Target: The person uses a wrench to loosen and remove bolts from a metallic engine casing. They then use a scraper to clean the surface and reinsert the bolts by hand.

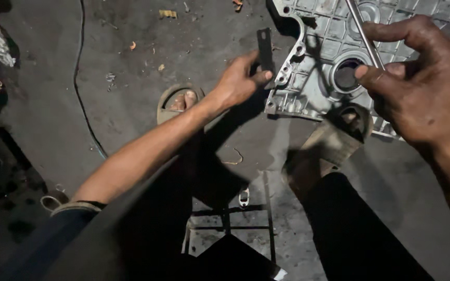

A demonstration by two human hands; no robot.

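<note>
At the fingertips of the left hand sits a small flat dark strip. The thumb and first fingers pinch its lower end, and the strip stands up toward 12 o'clock. It looks like thin metal, so it is probably light and stiff, with hard edges. A pinch low on its flat sides, like this one, looks like a good way to hold it.

The right hand is at about 2 o'clock in the view. Its fingers curl around a thin shiny rod, with the thumb tip pressed against the rod's side. The rod slants up toward 11 o'clock. It looks smooth and hard, so it may slip if the fingers are oily. A firm grip near its lower part seems best.

Under both hands, at 1 o'clock, lies a big grey metal cover on the ground. It has ribs, bolt holes along its edge and a round hole in the middle. The strip is just beside its left edge. The cover is probably heavy and stiff, so it would want two hands on its thick rim.

Two feet in sandals rest on the dirty concrete floor, one touching the cover. A thin wire runs across the floor at 10 o'clock.
</note>
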